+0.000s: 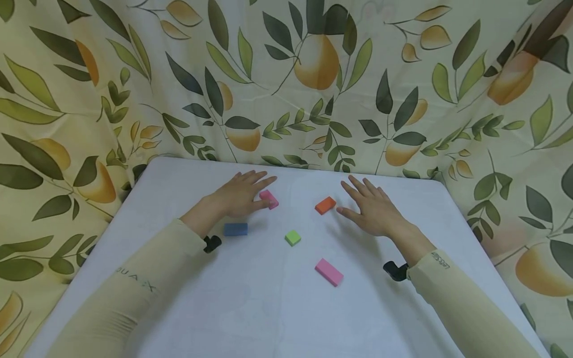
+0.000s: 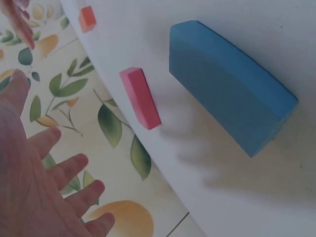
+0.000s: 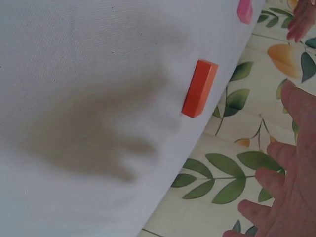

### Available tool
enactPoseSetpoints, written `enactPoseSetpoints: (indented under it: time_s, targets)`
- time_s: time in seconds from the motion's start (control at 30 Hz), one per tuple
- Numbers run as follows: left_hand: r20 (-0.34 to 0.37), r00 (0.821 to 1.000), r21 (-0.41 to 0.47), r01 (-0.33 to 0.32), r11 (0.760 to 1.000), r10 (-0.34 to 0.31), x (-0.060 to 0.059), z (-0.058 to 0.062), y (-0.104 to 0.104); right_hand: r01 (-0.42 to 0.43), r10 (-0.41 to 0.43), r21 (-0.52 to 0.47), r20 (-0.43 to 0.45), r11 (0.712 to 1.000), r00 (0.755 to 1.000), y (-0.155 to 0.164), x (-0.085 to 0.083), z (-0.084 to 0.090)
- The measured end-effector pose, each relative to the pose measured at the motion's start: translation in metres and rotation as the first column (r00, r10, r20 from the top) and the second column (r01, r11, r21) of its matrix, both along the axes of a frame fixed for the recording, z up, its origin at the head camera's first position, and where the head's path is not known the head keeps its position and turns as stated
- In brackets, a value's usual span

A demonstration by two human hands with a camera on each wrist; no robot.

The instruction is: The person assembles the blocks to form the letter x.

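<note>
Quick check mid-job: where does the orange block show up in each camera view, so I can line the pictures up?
Head: the orange block lies on the white table, just left of the right hand.
Left wrist: at the top left, small, past the small pink block.
Right wrist: centre right, near the table edge.
Shared landmark: the small pink block, in all three views.

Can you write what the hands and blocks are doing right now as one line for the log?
left hand: open, beside small pink block | right hand: open, beside orange block | loose on table: blue block, green block, long pink block
</note>
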State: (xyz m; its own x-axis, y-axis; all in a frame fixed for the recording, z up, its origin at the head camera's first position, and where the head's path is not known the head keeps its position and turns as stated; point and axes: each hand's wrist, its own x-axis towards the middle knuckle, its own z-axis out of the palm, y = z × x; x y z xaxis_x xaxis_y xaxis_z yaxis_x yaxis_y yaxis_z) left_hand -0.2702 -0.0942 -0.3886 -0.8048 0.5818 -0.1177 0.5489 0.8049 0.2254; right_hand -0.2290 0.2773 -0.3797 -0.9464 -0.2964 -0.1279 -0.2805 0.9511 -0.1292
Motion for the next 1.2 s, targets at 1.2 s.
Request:
enactPoseSetpoints:
  time_s: [1.2]
  targets:
    - [0.006, 1.000, 0.108, 0.025, 0.994, -0.025, 0.003, -0.011, 0.010, -0.037, 0.035, -0.063, -0.027, 0.997, 0.999, -0.007, 0.005, -0.003]
